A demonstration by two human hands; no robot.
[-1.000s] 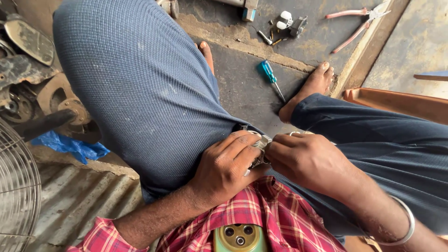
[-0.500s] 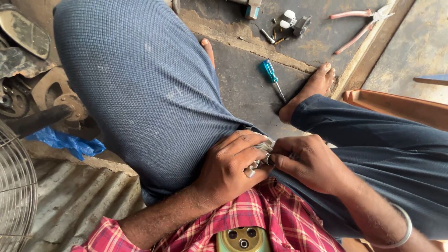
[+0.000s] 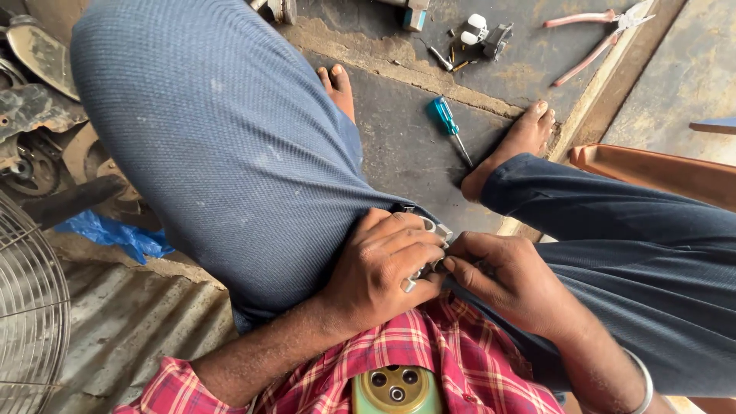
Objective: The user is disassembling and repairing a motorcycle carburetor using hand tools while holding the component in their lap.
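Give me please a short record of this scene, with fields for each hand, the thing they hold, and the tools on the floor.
left hand: closed over a small metal part in the lap
right hand: fingertips pinch the same part from the other side
small metal part: mostly hidden by the fingers; its kind cannot be told
screwdriver: blue handle, lies on the floor between the feet
pliers: pink handles, on the floor at the top right
wire fan guard: at the left edge

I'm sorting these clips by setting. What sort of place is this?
Probably a small repair workshop, worked from the floor. A screwdriver and pliers lie on the concrete, a wire fan guard stands nearby, and both hands grip a small metal part.
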